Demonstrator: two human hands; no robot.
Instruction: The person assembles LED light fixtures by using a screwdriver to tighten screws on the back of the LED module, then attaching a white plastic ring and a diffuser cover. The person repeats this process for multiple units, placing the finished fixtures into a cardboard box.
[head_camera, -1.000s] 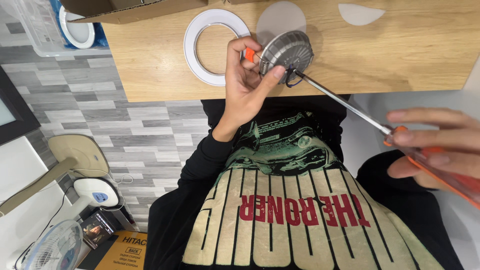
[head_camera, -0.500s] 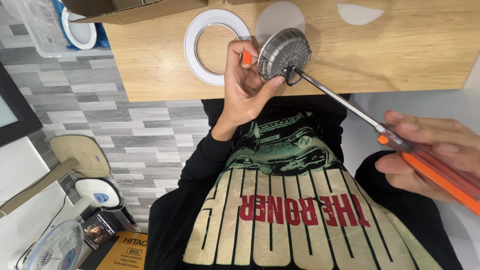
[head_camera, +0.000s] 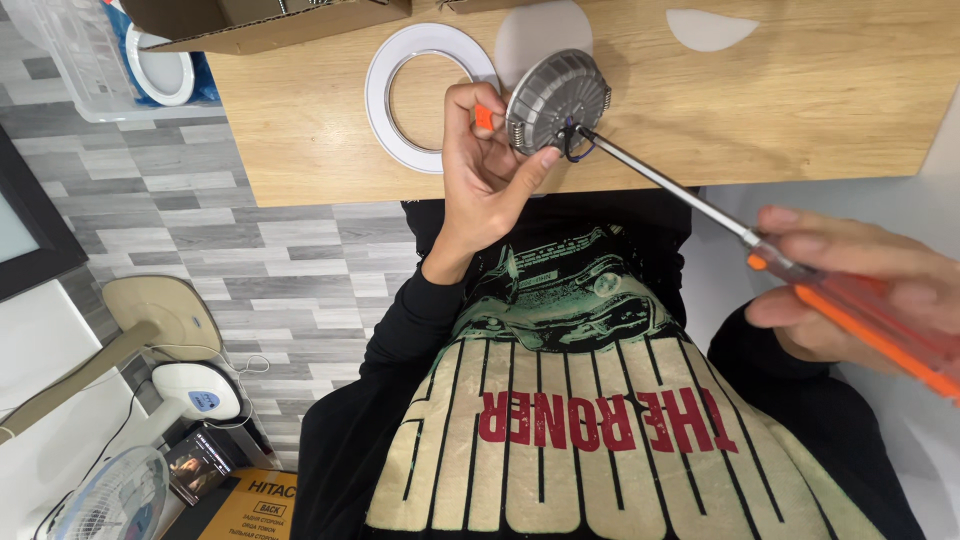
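Head view looks down on a wooden table (head_camera: 800, 110), and everything else sits in relation to it. Just above the table's near edge, the left hand (head_camera: 490, 170) holds a round grey ribbed metal housing (head_camera: 556, 98), fingers curled behind it and the thumb pressed against its lower rim, so the grip is closed around the housing. A small orange part (head_camera: 483, 118) shows between the fingers at the housing's left side, and a coiled spring clip sits at its lower left rim. A loop of dark wire (head_camera: 574, 146) hangs at the bottom of the housing. The right hand (head_camera: 860, 290) is off the table, below its near edge and well to the right, wrapped firmly around the clear orange handle of a long screwdriver (head_camera: 680, 190). The steel shaft slants up and left across the table's edge, and its tip meets the housing right by the wire loop. Flat on the table, just left of the housing and partly behind the left hand, lies a white ring (head_camera: 385, 90). Two pale discs (head_camera: 540, 25) rest further back on the table. A cardboard box (head_camera: 270, 25) stands at the table's far left corner.
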